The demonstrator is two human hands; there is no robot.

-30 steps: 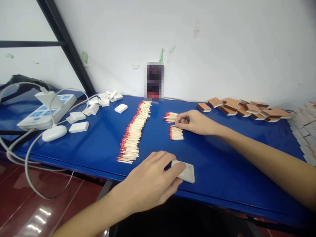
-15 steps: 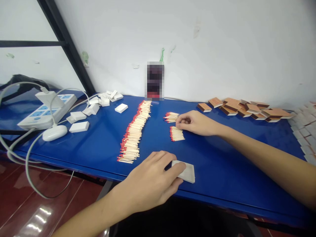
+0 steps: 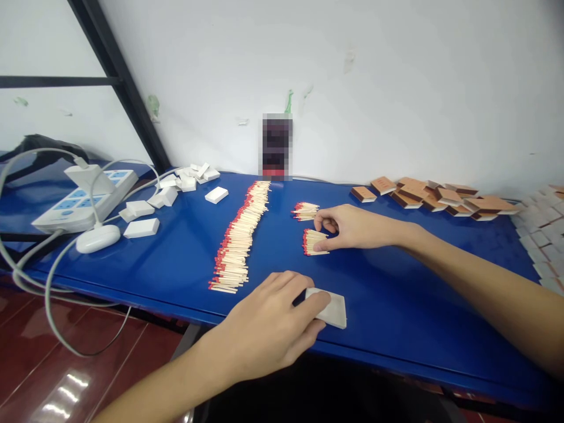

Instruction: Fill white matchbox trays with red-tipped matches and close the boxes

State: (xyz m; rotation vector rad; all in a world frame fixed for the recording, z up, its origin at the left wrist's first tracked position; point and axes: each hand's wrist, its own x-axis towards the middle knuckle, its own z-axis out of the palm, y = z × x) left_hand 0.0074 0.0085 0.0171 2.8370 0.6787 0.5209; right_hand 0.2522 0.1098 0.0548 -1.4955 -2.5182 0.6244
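My left hand [image 3: 268, 326] rests near the front edge of the blue table [image 3: 388, 294], fingers curled over a white matchbox tray [image 3: 332, 308] and holding it down. Farther back, my right hand [image 3: 352, 226] pinches the ends of a small bundle of red-tipped matches [image 3: 312, 242] between thumb and fingers. A second small bundle [image 3: 304, 210] lies just behind it, apart from the hand. A long row of matches [image 3: 240, 235] runs from the back toward the front, left of both hands.
Brown matchbox sleeves [image 3: 436, 197] are piled at the back right, with pale trays [image 3: 540, 235] at the right edge. White trays [image 3: 176, 182], a power strip [image 3: 79, 197], a white adapter [image 3: 97, 238] and cables sit at the left. A dark object [image 3: 277, 147] stands against the wall.
My right hand has moved from the far small bundle toward me and now pinches the near bundle. My left hand and the white tray have stayed in place.
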